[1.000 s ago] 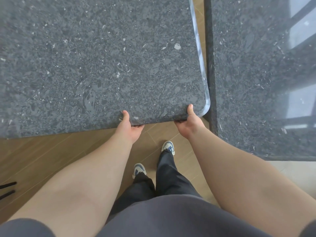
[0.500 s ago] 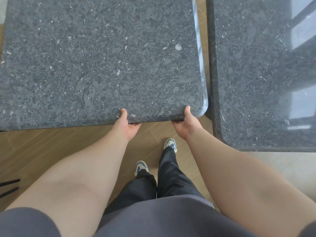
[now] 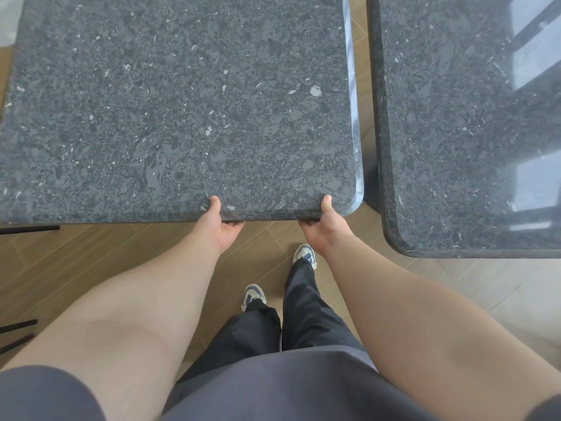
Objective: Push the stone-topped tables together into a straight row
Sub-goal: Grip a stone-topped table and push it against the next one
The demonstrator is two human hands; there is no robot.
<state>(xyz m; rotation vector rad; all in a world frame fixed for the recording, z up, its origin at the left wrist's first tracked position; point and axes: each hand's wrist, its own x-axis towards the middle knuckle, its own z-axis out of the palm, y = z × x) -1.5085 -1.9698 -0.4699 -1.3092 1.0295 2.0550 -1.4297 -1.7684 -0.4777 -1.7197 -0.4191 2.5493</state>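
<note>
A dark speckled stone-topped table (image 3: pixel 182 110) fills the upper left of the head view. My left hand (image 3: pixel 220 224) grips its near edge, thumb on top and fingers underneath. My right hand (image 3: pixel 323 224) holds the same edge close to the rounded right corner, thumb on top too. A second stone-topped table (image 3: pixel 467 132) stands to the right, its near edge lower in the frame than the first table's. A narrow gap of floor separates the two tops, and their facing edges run almost parallel.
Wooden floor (image 3: pixel 91 262) lies under me, turning to pale tile (image 3: pixel 501 287) at the right. My feet in white-and-blue shoes (image 3: pixel 253 294) stand just behind the held table. Thin black bars (image 3: pixel 18 329) poke in at the left edge.
The held table has swung from a tilted angle to nearly parallel with the right table, and its near edge has moved away from me. Both hands keep their grip.
</note>
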